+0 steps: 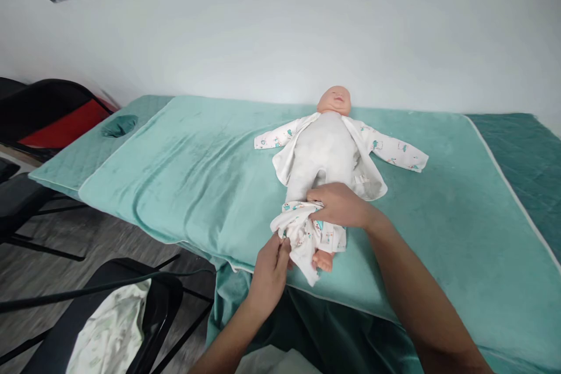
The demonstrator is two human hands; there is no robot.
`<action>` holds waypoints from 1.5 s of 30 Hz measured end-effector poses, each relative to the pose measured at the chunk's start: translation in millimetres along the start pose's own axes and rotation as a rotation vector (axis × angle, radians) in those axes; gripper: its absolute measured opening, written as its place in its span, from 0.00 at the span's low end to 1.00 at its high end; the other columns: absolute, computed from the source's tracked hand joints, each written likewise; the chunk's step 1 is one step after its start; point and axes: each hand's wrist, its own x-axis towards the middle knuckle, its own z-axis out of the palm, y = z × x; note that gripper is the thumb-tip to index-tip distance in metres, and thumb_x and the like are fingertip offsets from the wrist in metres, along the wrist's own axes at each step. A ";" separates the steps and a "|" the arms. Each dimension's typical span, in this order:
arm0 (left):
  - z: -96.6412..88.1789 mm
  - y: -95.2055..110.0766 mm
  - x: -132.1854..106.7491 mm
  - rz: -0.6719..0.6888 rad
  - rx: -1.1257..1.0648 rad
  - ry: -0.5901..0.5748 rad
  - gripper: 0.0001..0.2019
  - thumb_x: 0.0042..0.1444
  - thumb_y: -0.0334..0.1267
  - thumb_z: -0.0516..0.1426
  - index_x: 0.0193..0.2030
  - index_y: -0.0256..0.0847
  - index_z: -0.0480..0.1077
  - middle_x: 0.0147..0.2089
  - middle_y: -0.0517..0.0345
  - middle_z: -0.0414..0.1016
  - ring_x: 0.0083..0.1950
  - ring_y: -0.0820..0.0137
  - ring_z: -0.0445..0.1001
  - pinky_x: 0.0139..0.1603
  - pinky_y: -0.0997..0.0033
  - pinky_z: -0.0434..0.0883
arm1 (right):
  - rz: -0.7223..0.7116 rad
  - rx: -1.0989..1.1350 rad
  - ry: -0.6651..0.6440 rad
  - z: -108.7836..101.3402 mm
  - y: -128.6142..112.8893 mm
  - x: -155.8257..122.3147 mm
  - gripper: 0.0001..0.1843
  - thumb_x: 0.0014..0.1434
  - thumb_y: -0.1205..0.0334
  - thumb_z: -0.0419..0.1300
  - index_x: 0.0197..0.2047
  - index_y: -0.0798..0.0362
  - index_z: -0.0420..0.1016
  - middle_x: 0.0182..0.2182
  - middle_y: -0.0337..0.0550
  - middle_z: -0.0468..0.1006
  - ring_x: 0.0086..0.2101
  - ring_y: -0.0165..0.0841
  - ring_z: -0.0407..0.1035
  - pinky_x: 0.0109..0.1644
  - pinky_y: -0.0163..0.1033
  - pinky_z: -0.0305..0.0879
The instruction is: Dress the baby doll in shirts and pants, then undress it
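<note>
A baby doll [324, 139] lies on its back on a teal-covered massage table, its head toward the wall. Its arms are in a white printed jacket [397, 152], which hangs open over the pale cloth body. Printed baby pants [298, 222] are bunched around the lower legs, and one foot [323, 260] sticks out below. My left hand [270, 269] pinches the pants' fabric at the near left side. Across the legs, my right hand [337, 204] has its fingers closed on the upper edge of the same pants.
The table cover [210, 163] has wrinkles left of the doll, and a face hole [120, 125] lies at the far left end. A black folding chair [164, 298] holds a folded printed cloth [114, 327]. More chairs [48, 111] stand at left; a white wall rises behind.
</note>
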 end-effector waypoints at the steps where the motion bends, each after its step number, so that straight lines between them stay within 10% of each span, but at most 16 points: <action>1: -2.4 -2.9 3.8 0.020 0.022 0.012 0.18 0.66 0.51 0.49 0.32 0.42 0.66 0.30 0.57 0.72 0.33 0.66 0.68 0.36 0.68 0.64 | -0.011 0.000 -0.007 0.4 0.8 -0.3 0.10 0.57 0.57 0.61 0.29 0.52 0.67 0.29 0.37 0.75 0.31 0.30 0.64 0.34 0.37 0.45; 10: -22.5 -5.4 32.2 0.126 0.093 0.016 0.16 0.65 0.51 0.52 0.34 0.41 0.71 0.34 0.54 0.77 0.37 0.64 0.71 0.41 0.65 0.68 | -0.113 -0.019 -0.087 -6.5 1.1 -2.8 0.23 0.58 0.41 0.65 0.30 0.54 0.71 0.30 0.37 0.72 0.32 0.30 0.62 0.34 0.37 0.46; 22: 0.1 8.7 7.6 -0.341 -0.577 0.046 0.21 0.57 0.55 0.58 0.48 0.39 0.74 0.41 0.53 0.79 0.38 0.64 0.75 0.37 0.67 0.71 | -0.212 0.032 -0.139 -8.7 1.1 -4.7 0.19 0.54 0.45 0.67 0.35 0.53 0.74 0.36 0.40 0.77 0.37 0.33 0.68 0.39 0.38 0.54; 28: -4.2 3.7 34.2 -0.070 -0.331 0.105 0.14 0.62 0.48 0.54 0.43 0.40 0.73 0.45 0.54 0.78 0.45 0.65 0.74 0.49 0.67 0.70 | -0.150 -0.011 -0.096 -5.3 -2.5 -4.0 0.11 0.54 0.52 0.66 0.34 0.51 0.74 0.33 0.39 0.77 0.35 0.34 0.69 0.39 0.38 0.54; 34: -22.3 -8.9 64.0 0.056 0.006 0.179 0.14 0.65 0.48 0.51 0.31 0.42 0.63 0.29 0.63 0.67 0.31 0.71 0.65 0.33 0.71 0.64 | -0.031 0.049 -0.018 -2.7 -6.5 -3.0 0.08 0.58 0.58 0.60 0.30 0.52 0.71 0.30 0.38 0.77 0.31 0.31 0.67 0.34 0.37 0.50; 45: -12.0 -2.9 93.3 0.201 0.144 0.247 0.09 0.66 0.43 0.48 0.35 0.44 0.61 0.31 0.60 0.70 0.33 0.68 0.68 0.36 0.68 0.65 | 0.118 0.155 0.137 -1.3 -3.1 2.1 0.07 0.56 0.64 0.56 0.27 0.51 0.63 0.25 0.35 0.70 0.30 0.30 0.63 0.33 0.36 0.48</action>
